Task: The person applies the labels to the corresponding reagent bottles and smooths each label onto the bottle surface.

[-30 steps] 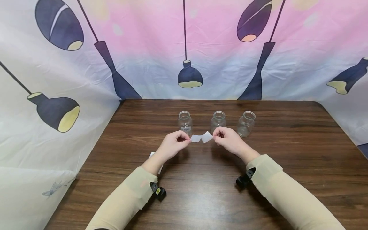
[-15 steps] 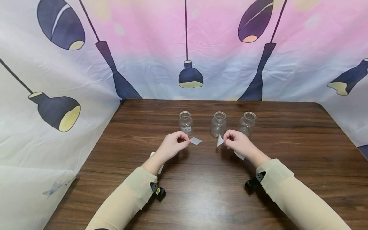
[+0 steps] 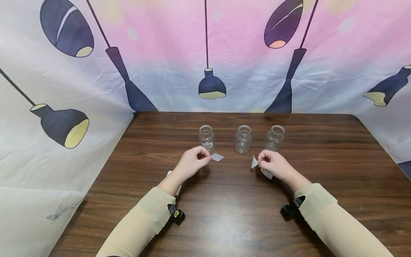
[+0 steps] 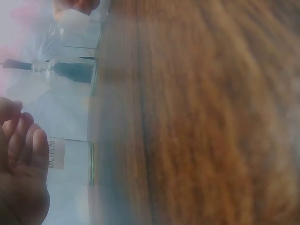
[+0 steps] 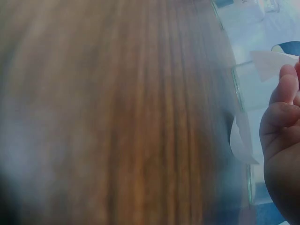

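My left hand (image 3: pixel 191 162) pinches a small white square of sticker paper (image 3: pixel 217 157) by its near corner, over the table in front of the left jar. To its right, my right hand (image 3: pixel 275 166) pinches a second white piece of sticker paper (image 3: pixel 254 162), bent and standing on edge; its slightly curled shape (image 5: pixel 272 64) also shows in the right wrist view. A gap separates the two pieces. Behind the hands stand three lidless glass jars: the left jar (image 3: pixel 206 136) with a white printed label (image 4: pixel 57 153), the middle jar (image 3: pixel 243 141), and the right jar (image 3: pixel 274 138), partly covered by my right hand.
Another white paper piece (image 3: pixel 267 174) lies on the wooden table (image 3: pixel 221 207) beneath my right hand, its edge curling up in the right wrist view. More white paper (image 3: pixel 178 190) sticks out from under my left wrist. A printed cloth (image 3: pixel 179 82) hangs behind the table.
The two white pieces, meeting at their edges earlier, are now apart. My right hand has moved right and slightly nearer with its piece; my left hand has stayed almost still.
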A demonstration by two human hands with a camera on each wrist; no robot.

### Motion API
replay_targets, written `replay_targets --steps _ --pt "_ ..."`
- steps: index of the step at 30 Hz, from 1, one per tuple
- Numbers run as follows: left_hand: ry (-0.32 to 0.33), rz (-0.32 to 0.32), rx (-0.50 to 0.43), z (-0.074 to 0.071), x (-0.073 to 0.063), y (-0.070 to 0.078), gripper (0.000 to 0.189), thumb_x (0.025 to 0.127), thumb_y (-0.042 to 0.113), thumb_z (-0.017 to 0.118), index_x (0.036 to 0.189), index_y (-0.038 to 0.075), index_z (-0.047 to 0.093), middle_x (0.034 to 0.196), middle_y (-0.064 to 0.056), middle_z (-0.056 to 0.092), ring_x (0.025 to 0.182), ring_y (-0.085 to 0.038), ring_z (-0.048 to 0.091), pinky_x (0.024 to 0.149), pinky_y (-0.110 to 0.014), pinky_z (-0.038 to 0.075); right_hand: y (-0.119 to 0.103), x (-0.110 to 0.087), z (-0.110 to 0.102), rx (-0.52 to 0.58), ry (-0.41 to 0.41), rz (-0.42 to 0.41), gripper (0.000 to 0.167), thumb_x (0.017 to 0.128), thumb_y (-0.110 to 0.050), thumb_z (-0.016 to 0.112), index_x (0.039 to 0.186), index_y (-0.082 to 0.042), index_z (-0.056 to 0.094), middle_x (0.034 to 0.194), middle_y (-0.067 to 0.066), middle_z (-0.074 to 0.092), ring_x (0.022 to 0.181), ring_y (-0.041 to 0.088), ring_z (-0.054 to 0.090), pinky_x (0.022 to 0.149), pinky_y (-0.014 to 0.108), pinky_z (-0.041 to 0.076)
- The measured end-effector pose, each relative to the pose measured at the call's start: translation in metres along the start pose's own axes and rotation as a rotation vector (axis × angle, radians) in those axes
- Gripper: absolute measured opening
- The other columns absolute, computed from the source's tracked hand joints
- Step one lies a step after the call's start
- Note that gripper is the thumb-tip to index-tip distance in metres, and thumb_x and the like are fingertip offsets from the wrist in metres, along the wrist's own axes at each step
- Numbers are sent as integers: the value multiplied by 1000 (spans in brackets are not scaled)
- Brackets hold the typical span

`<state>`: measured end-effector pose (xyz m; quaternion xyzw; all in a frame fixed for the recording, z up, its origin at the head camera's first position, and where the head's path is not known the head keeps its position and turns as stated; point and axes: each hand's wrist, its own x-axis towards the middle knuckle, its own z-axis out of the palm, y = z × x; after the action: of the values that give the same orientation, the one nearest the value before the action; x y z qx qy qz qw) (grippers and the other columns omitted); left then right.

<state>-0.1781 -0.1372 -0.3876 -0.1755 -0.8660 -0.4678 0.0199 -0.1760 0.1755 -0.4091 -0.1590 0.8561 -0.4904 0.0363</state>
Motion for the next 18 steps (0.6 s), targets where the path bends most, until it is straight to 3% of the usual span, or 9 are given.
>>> replay_targets --steps 9,18 --pt "9 27 -7 1 2 3 6 84 11 67 82 11 61 77 2 59 74 -14 53 67 -28 44 5 -9 -9 7 -10 -9 6 76 -1 57 76 -5 53 64 0 49 59 10 47 54 24 39" --pt "14 40 -10 4 4 5 6 83 8 66 81 9 60 76 1 58 73 -14 52 67 -27 43 13 -21 -18 26 -12 -45 20 79 0 63 69 -7 46 62 -2 47 56 8 44 51 23 35"
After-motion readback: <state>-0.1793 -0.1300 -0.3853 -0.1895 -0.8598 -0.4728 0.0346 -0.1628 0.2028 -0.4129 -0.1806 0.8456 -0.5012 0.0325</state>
